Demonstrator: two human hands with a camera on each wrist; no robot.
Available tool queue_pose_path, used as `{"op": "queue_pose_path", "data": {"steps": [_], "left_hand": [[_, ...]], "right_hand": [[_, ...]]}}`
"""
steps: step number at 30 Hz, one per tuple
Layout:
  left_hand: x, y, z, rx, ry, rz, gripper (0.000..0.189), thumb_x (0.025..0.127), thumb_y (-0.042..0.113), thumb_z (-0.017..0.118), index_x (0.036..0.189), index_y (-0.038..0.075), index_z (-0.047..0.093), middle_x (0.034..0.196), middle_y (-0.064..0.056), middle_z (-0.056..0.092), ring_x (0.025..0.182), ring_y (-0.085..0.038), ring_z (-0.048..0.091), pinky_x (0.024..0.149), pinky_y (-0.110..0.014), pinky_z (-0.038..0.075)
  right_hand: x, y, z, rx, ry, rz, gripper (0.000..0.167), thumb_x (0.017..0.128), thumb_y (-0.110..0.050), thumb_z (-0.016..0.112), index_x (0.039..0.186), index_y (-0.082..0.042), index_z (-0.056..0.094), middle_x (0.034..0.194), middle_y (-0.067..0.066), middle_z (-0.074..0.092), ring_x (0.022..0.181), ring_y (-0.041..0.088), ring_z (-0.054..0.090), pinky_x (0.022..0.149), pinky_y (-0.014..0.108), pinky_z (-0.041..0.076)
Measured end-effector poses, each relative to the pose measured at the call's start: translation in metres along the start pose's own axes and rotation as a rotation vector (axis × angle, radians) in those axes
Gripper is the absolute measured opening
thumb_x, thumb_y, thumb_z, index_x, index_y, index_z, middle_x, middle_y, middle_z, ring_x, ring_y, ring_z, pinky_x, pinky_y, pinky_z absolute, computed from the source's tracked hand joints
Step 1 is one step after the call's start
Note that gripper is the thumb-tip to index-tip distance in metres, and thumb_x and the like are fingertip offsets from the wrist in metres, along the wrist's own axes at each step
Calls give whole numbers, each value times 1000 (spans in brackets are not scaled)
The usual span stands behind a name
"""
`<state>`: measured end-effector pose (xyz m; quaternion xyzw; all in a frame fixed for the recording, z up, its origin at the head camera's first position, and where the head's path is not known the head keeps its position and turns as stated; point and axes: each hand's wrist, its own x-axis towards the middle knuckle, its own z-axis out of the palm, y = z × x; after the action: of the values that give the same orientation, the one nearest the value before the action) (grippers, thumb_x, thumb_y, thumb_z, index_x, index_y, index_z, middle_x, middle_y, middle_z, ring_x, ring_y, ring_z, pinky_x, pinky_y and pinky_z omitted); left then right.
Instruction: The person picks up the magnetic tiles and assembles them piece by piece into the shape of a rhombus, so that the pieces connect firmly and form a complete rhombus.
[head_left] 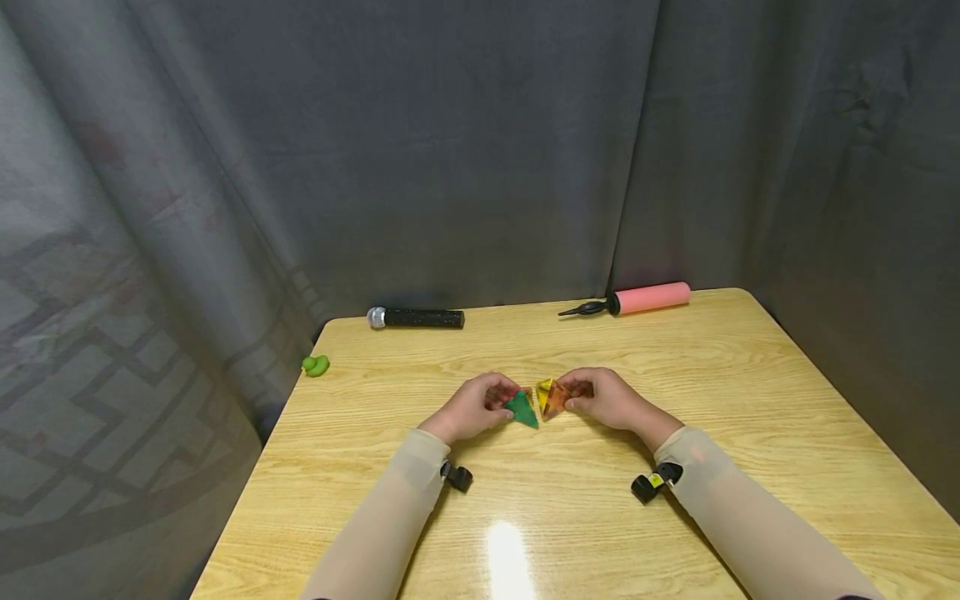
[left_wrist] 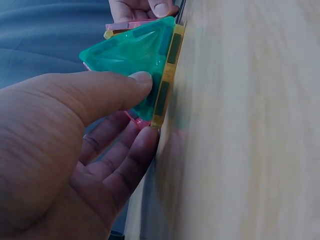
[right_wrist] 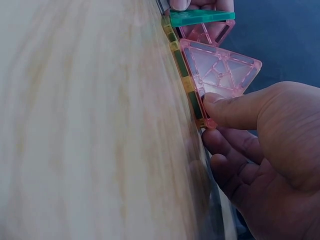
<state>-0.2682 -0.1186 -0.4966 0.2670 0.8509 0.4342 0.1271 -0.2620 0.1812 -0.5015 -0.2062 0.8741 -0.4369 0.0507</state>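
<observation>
My left hand [head_left: 472,407] pinches a small cluster of translucent magnetic tiles by its left side. Its green triangular tile [left_wrist: 127,52] faces me, with the thumb pressed on it, and a yellow tile [left_wrist: 168,75] forms the edge along the tabletop. My right hand [head_left: 606,398] holds a second cluster, its thumb on a pink triangular tile [right_wrist: 222,70] that looks orange in the head view. A yellow tile [right_wrist: 185,80] runs under that one. In the head view the two clusters stand side by side with a narrow gap. Fingers hide their outer sides.
Along the back of the wooden table [head_left: 570,533] lie a black microphone [head_left: 423,317] and a pink hand pump [head_left: 651,298]. A small green toy [head_left: 316,365] sits at the left edge. Grey curtains [head_left: 450,150] hang behind the table.
</observation>
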Motion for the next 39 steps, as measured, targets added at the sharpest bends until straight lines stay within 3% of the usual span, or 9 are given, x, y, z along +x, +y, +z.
{"op": "queue_pose_path", "data": {"steps": [8, 16, 28, 39], "left_hand": [[3, -3, 4, 10, 10, 25, 36, 97, 10, 77, 130, 19, 67, 121, 9, 66, 104, -8, 64, 86, -27, 56], [3, -2, 5, 5, 16, 26, 35, 97, 8, 77, 129, 19, 67, 121, 8, 67, 103, -10, 64, 86, -28, 56], [1, -1, 4, -4, 13, 20, 34, 98, 10, 76, 129, 20, 67, 122, 8, 66, 104, -9, 64, 87, -28, 56], [2, -2, 5, 5, 21, 25, 34, 98, 8, 76, 128, 19, 68, 122, 7, 66, 105, -10, 64, 86, -28, 56]], "right_hand": [[0, -2, 0, -11, -1, 4, 33, 92, 2, 78, 123, -10, 75, 107, 1, 72, 90, 17, 65, 78, 34, 56], [0, -3, 0, -14, 10, 10, 31, 88, 5, 81, 116, -7, 75, 100, 2, 71, 85, 17, 63, 73, 31, 55], [1, 0, -1, 26, 7, 13, 26, 90, 0, 81, 112, -12, 76, 97, 1, 70, 86, 19, 64, 75, 34, 55], [0, -2, -2, 76, 10, 11, 26, 91, -1, 81, 114, -13, 75, 112, 4, 72, 89, 19, 67, 76, 36, 57]]}}
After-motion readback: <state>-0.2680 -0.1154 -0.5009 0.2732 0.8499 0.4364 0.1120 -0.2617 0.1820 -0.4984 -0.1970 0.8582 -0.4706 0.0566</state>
